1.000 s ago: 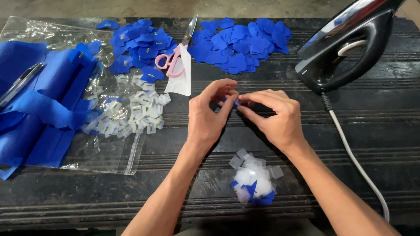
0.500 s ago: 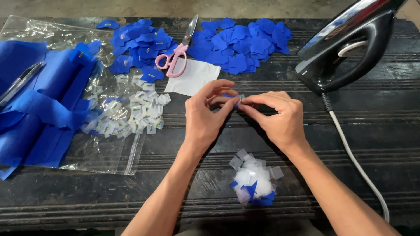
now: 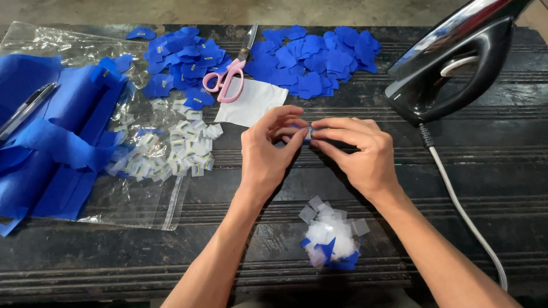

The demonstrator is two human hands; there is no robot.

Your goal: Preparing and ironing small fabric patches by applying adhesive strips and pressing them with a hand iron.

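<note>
Head view, the only one. Landmark: the pink-handled scissors [image 3: 231, 73] lying on the dark slatted table [image 3: 485, 217].

Left hand [image 3: 264, 154] and right hand [image 3: 357, 151] meet below and right of the scissors, fingertips together over the table. Both grips are pressed together, pinching one small piece [image 3: 309, 133] from opposite sides; it shows blue and white, too small to tell more. The two-sided pinch, judged from the posture, steadies a piece too slight for one hand to work.

Just right of the scissors, touching their blades, lies a white sheet [image 3: 251, 102]. Left of and around the handles sits one heap of blue cuttings [image 3: 182, 63]; right of the blades, a second heap [image 3: 319, 60]. The two heaps are apart, the scissors between them.

Below and left of the scissors, small white tags [image 3: 171, 151] lie scattered on a clear bag [image 3: 137, 199]. Farther left, folded blue fabric [image 3: 51, 142] with a pen [image 3: 25, 111] across it.

Well below the scissors, nearest the person and between the forearms, stands a small pile of white and blue scraps [image 3: 334, 236], within easy reach of both hands.

Far right of the scissors, a black iron [image 3: 456, 68] rests on the table, its white cord [image 3: 462, 205] trailing toward the person, apart from the hands.
</note>
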